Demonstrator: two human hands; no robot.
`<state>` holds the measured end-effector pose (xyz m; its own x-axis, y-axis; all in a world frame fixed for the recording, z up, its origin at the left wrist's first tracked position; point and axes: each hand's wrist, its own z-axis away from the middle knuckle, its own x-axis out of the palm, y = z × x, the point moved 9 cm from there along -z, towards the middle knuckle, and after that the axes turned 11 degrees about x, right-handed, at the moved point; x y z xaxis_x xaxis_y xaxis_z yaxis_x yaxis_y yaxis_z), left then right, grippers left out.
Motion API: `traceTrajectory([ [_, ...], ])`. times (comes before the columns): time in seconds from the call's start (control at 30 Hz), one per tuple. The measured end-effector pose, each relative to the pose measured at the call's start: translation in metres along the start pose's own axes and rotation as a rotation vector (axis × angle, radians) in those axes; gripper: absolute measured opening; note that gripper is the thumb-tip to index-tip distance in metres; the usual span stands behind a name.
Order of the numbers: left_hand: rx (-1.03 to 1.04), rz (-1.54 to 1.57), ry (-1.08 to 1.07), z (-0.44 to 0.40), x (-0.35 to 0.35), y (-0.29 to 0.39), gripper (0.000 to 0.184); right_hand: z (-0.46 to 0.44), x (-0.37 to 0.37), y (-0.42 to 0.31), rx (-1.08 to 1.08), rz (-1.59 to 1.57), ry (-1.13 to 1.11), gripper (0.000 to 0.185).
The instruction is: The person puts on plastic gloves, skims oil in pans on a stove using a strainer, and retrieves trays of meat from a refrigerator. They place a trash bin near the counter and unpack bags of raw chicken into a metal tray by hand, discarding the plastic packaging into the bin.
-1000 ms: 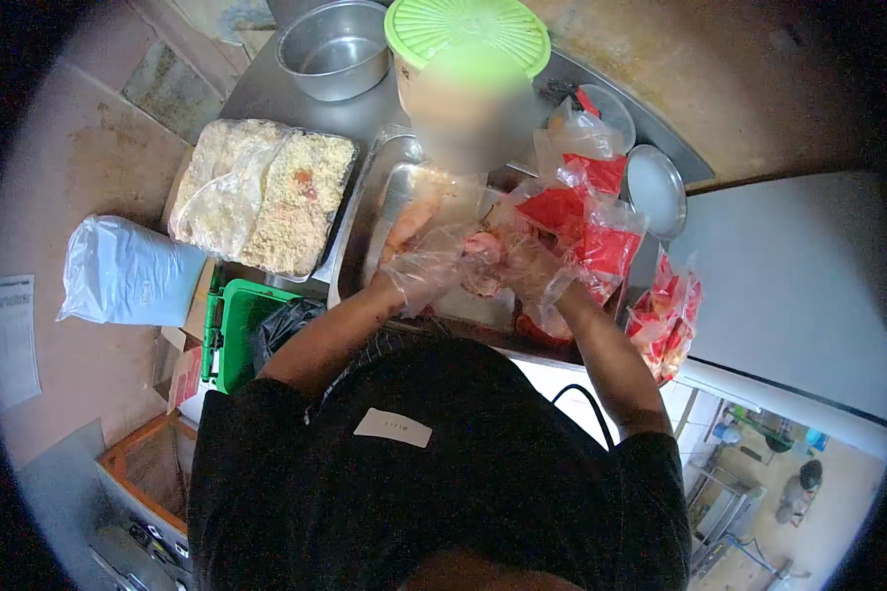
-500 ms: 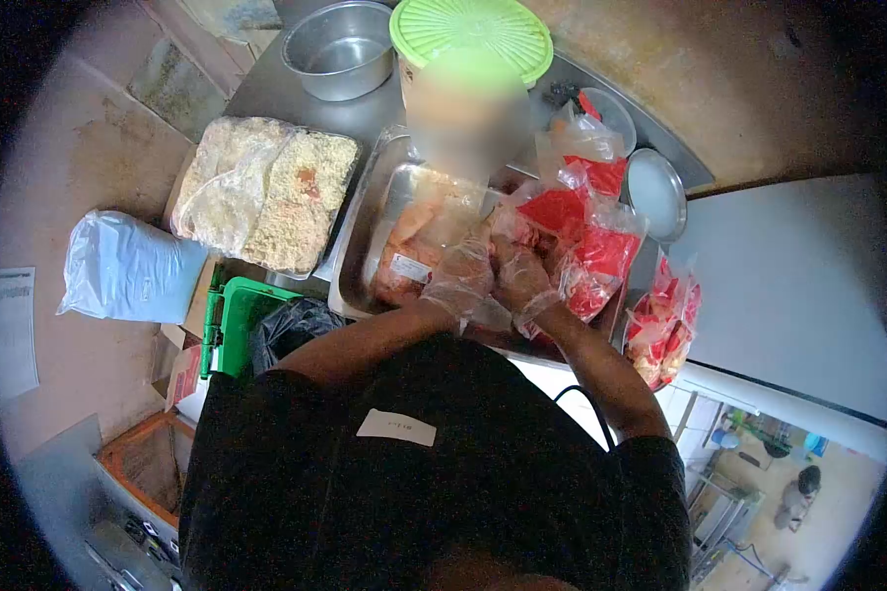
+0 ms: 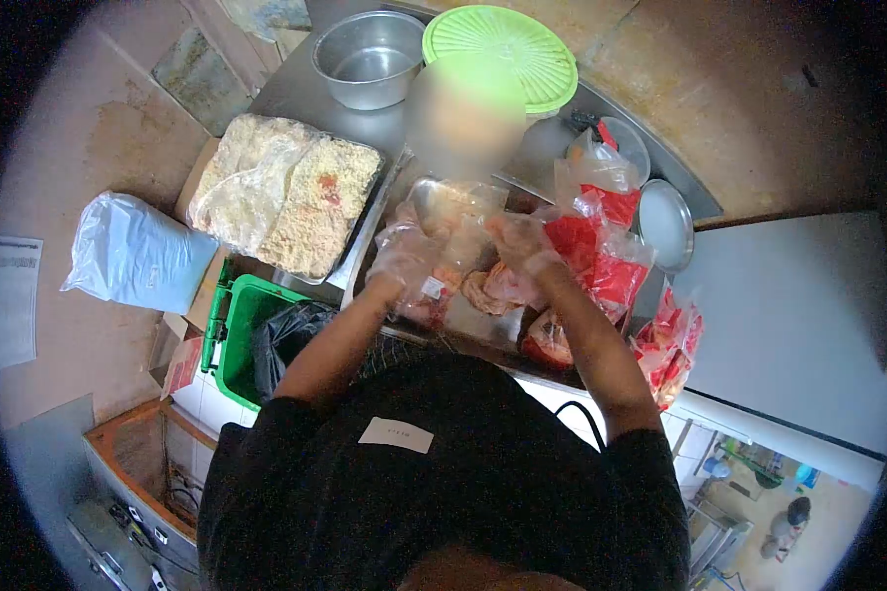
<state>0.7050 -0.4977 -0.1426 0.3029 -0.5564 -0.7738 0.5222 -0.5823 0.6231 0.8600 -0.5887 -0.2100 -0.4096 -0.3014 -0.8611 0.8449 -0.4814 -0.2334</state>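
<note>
Both hands wear clear plastic gloves over a metal tray (image 3: pixel 360 281) of raw meat. My left hand (image 3: pixel 404 258) is at the tray's left side, beside meat with a white label (image 3: pixel 433 288); what its fingers hold is hard to make out. My right hand (image 3: pixel 524 246) is over the middle right of the tray, its fingertips near a clear plastic bag (image 3: pixel 463 205); its grip is unclear. A folded piece of meat (image 3: pixel 493 291) lies below my right hand. Red and clear bags (image 3: pixel 601 246) rest at the tray's right.
A crumb-covered tray (image 3: pixel 310 212) stands at the left, near a blue-white bag (image 3: pixel 138 254). Behind are a round metal pan (image 3: pixel 368 61) and a green-lidded tub (image 3: pixel 503 49). A green bin (image 3: pixel 238 340) with a black liner is below left. A distant person (image 3: pixel 793 517) shows lower right.
My hands have come together and then moved apart, the left toward the tray's left side. The folded meat now lies below my right hand. The camera view has shifted slightly.
</note>
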Motion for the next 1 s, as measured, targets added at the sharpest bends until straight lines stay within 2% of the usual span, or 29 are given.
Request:
traceTrajectory([
  [0.03,0.006,0.017,-0.18,-0.005,0.009,-0.002,0.06,-0.021,0.018,0.007,0.006,-0.166,-0.022,0.04],
  [0.07,0.061,0.009,-0.224,-0.005,0.016,-0.005,0.056,-0.042,0.036,0.015,0.011,-0.332,-0.043,0.04],
  [0.1,0.116,0.003,-0.266,-0.006,0.023,-0.008,0.053,-0.065,0.072,0.027,0.072,-0.429,-0.189,0.041],
  [0.13,0.22,-0.035,-0.17,-0.01,0.043,-0.024,0.047,-0.081,0.092,0.028,0.131,-0.524,-0.332,0.041],
  [0.2,0.263,0.036,-0.092,-0.017,0.07,-0.055,0.047,-0.081,0.077,0.009,0.133,-0.514,-0.294,0.04],
  [0.23,0.202,0.151,-0.114,-0.017,0.082,-0.072,0.051,-0.072,0.072,-0.002,0.139,-0.513,-0.282,0.039],
  [0.27,0.139,0.27,-0.139,-0.016,0.098,-0.089,0.055,-0.056,0.056,-0.027,0.026,-0.711,-0.329,0.038],
  [0.33,0.116,0.236,-0.211,-0.011,0.106,-0.093,0.061,-0.028,0.025,-0.063,-0.152,-1.034,-0.381,0.035],
  [0.37,0.124,0.286,-0.211,-0.003,0.072,-0.063,0.062,-0.021,0.018,-0.073,-0.222,-1.159,-0.392,0.034],
  [0.43,0.193,0.325,-0.145,0.003,0.049,-0.043,0.063,-0.022,0.015,-0.073,-0.271,-1.27,-0.312,0.031],
  [0.5,0.311,0.299,-0.014,0.005,0.04,-0.036,0.066,-0.064,0.087,-0.044,-0.117,-1.744,-0.716,0.035],
  [0.57,0.283,0.368,-0.119,0.01,0.031,-0.026,0.071,-0.07,0.104,-0.029,-0.001,-1.767,-0.748,0.039],
  [0.6,0.273,0.402,-0.175,0.012,0.03,-0.022,0.073,-0.07,0.102,-0.013,0.02,-1.56,-0.573,0.04],
  [0.73,0.225,0.481,-0.094,0.013,0.038,-0.042,0.067,-0.026,0.022,0.011,0.101,-0.684,0.083,0.044],
  [0.8,0.164,0.479,-0.068,0.013,0.04,-0.052,0.065,0.014,-0.013,0.027,0.145,-0.501,0.34,0.035],
  [0.87,0.2,0.327,0.224,0.019,0.011,-0.04,0.064,0.055,-0.051,0.005,-0.051,-0.785,0.408,0.028],
  [0.9,0.216,0.253,0.364,0.024,-0.006,-0.029,0.063,0.076,-0.073,-0.026,-0.275,-1.157,0.332,0.024],
  [0.93,0.189,0.338,0.225,0.02,-0.006,-0.017,0.063,0.094,-0.086,-0.041,-0.509,-1.521,0.241,0.021],
  [0.97,0.159,0.421,0.082,0.02,-0.012,-0.003,0.062,0.089,-0.059,-0.015,-0.326,-1.44,0.301,0.021],
  [1.0,0.124,0.501,-0.063,0.021,-0.005,0.007,0.061,0.104,-0.071,-0.029,-0.39,-1.293,0.336,0.022],
])
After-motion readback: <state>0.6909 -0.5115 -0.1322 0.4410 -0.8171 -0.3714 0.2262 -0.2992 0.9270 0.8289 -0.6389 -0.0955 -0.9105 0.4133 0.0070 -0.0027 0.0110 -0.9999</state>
